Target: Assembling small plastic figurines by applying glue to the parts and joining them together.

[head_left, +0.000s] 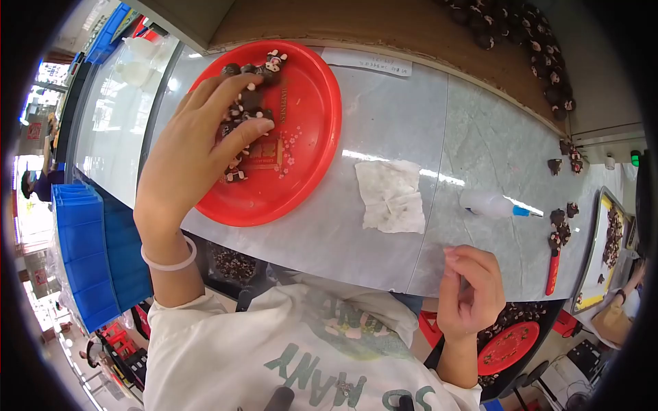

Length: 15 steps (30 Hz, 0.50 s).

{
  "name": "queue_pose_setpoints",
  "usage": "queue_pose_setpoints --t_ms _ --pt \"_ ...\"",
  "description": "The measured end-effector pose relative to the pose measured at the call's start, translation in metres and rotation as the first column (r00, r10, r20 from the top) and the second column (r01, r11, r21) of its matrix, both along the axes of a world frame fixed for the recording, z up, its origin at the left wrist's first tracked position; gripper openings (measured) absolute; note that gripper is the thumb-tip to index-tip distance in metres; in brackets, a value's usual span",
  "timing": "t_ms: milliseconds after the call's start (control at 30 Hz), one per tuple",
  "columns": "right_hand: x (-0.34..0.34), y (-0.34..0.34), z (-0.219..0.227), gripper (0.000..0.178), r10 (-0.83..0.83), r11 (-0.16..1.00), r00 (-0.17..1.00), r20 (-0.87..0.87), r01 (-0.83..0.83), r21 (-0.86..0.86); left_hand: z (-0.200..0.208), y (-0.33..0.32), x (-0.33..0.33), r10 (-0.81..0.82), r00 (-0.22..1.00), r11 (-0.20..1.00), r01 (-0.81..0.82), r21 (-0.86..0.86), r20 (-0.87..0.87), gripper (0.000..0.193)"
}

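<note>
My left hand [195, 140] reaches over a round red plate [312, 147], thumb and index finger apart. Beneath and between those fingers lies a heap of small dark brown figurines [251, 100] with white and pink details, partly covered by the hand; no lifted piece shows in it. One figurine with a pale face [275, 61] lies near the plate's far rim. My right hand [473, 291] is held at the table's near edge, thumb and fingertips pinched together. Whatever may be between them is too small to make out. A crumpled white tissue [391, 196] lies between the hands.
A clear bottle with a blue tip [497, 204] lies on the grey table. Further right are loose brown figurines [560, 222] and a red-handled tool [552, 274]. More figurines fill a brown shelf [370, 31] at the back. A second red plate [507, 348] sits below the table.
</note>
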State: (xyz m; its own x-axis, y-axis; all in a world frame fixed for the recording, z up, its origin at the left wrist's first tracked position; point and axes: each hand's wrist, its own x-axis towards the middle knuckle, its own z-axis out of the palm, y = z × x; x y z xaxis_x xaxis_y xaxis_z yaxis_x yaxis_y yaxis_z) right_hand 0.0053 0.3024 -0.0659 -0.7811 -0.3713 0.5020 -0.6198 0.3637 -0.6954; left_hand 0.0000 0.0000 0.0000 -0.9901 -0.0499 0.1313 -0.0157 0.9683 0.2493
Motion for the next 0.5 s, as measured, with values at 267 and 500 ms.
queue_pose_setpoints --t_ms 267,500 --pt "0.001 0.002 -0.002 0.021 -0.003 1.0 1.0 0.016 0.003 -0.008 0.009 -0.002 0.008 0.08 0.989 0.991 -0.093 0.099 0.127 0.041" --pt "0.002 0.004 -0.002 0.02 -0.013 1.0 0.999 0.029 0.014 -0.023 0.026 -0.014 0.017 0.264 0.941 0.939 -0.301 0.167 0.211 0.037"
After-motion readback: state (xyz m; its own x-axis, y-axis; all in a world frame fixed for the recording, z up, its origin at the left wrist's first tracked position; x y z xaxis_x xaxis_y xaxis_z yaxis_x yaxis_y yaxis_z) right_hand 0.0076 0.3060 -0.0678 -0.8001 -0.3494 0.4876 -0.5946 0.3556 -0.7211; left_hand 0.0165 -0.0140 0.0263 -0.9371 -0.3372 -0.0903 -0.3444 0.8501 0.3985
